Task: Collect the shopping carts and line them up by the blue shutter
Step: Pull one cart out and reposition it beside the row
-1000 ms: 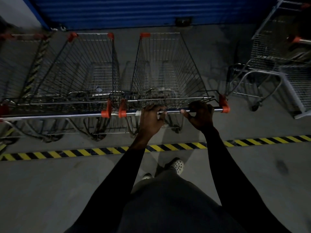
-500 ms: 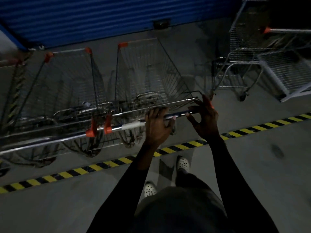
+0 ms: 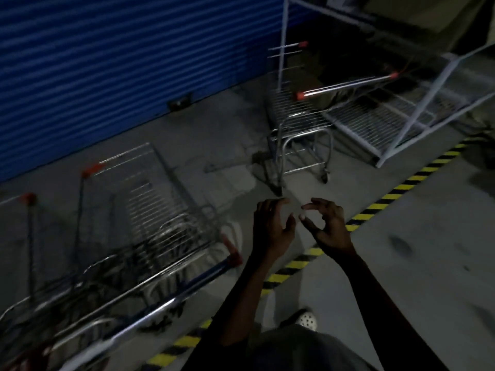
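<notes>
No text, brand, label or number can be read: the view is dim and smeared by motion. The one sign-like marking is a yellow-and-black hazard stripe (image 3: pixel 401 187) on the concrete floor (image 3: pixel 401 263), running on a slant from the bottom edge up to the right edge. It bears no lettering.

We find the row of silver wire shopping carts with orange corner caps (image 3: pixel 150 210) smeared by motion, and the left edge cuts it off, so we cannot count them. A small dark object (image 3: pixel 180 103) at the foot of the blue ribbed shutter (image 3: pixel 120 62) is too blurred to name. Dark clothing hides part of the white perforated shoe (image 3: pixel 307 318). The pale wire frame (image 3: pixel 369 121) runs off the right edge.
</notes>
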